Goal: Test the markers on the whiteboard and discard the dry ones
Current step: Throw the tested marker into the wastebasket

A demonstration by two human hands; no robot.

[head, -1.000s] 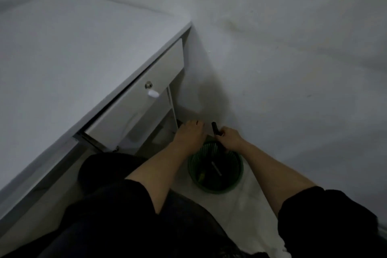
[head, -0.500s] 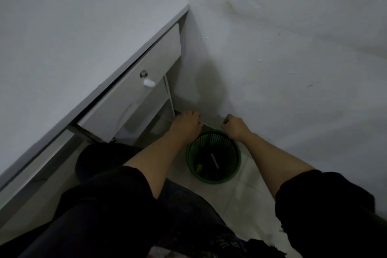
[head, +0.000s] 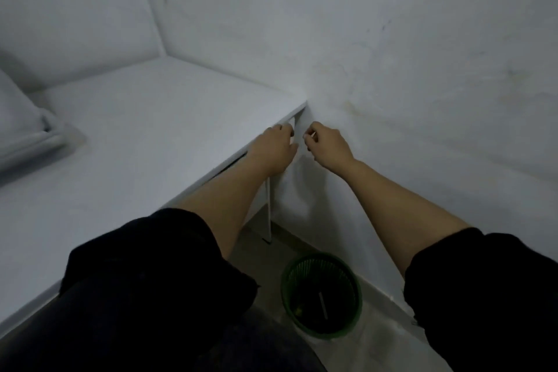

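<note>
A green mesh bin (head: 347, 332) stands on the floor by the wall, below my hands. Inside it lies a dark marker (head: 323, 305) with a pale stripe, next to some small yellowish bits. My left hand (head: 276, 149) hovers at the desk's far corner with its fingers loosely bent, and it holds nothing. A little to the right of it, near the wall, my right hand (head: 329, 145) has its fingers curled in, with nothing visible in them.
The white desk (head: 145, 136) fills the left side, and its drawer front (head: 291, 124) shows just past my left hand. A white framed board (head: 30, 136) leans at the far left. The white wall (head: 422, 69) runs along the right.
My right hand let the dark marker go over the bin. Both hands have risen from the bin's rim to desk height, and the view has lifted with them.
</note>
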